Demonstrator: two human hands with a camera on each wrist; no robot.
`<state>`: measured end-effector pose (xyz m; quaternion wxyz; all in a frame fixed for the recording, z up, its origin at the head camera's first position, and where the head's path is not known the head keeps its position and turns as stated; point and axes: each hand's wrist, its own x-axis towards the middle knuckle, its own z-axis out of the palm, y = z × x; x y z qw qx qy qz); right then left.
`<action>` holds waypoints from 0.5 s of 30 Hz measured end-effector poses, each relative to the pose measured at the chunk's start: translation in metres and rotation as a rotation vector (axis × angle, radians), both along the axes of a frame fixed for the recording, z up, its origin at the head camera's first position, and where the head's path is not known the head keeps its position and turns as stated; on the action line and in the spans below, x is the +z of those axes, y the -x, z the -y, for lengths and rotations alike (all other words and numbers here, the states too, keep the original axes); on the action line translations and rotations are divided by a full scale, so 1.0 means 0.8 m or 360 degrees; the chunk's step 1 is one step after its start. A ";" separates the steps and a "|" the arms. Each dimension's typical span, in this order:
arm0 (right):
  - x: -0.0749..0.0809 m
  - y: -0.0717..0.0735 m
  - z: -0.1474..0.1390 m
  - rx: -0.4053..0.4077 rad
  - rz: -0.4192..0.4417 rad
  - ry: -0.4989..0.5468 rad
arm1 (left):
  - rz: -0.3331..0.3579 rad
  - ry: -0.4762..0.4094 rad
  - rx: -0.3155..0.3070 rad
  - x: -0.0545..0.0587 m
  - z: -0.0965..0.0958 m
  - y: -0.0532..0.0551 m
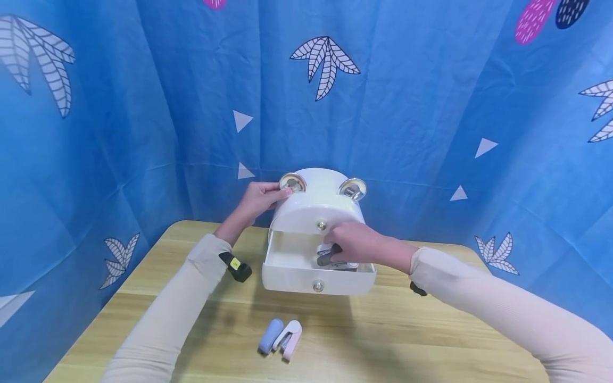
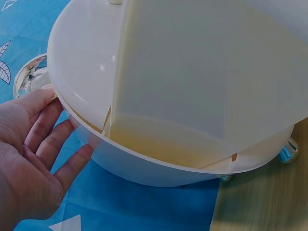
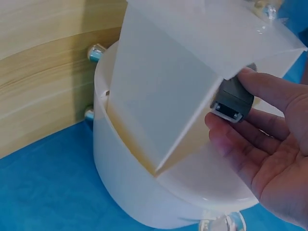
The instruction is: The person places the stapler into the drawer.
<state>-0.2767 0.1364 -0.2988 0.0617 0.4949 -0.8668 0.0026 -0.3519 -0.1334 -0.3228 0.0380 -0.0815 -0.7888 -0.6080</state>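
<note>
A white storage box (image 1: 313, 183) with two round metallic ears and silver knobs stands on the table, its lower drawer (image 1: 292, 279) pulled out. My left hand (image 1: 261, 199) rests its fingers against the box's left side, with the thumb by the left ear; in the left wrist view the left hand (image 2: 41, 154) has its fingers extended along the wall. Over the drawer, my right hand (image 1: 354, 243) pinches a dark grey mini stapler (image 3: 233, 98) between thumb and fingers. Beneath that hand lies a white-and-grey item (image 1: 347, 266) in the drawer, partly hidden.
On the table in front of the drawer, a blue stapler (image 1: 271, 335) lies beside a white-and-pink stapler (image 1: 289, 340). The upper drawer, with its own knob (image 1: 321, 225), is closed. A blue patterned curtain (image 1: 407, 133) hangs behind the wooden table (image 1: 230, 324).
</note>
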 end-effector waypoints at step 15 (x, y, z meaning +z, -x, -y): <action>-0.026 0.008 0.012 0.0040 -0.0004 0.0037 | -0.0011 -0.0011 -0.0007 -0.001 0.001 0.000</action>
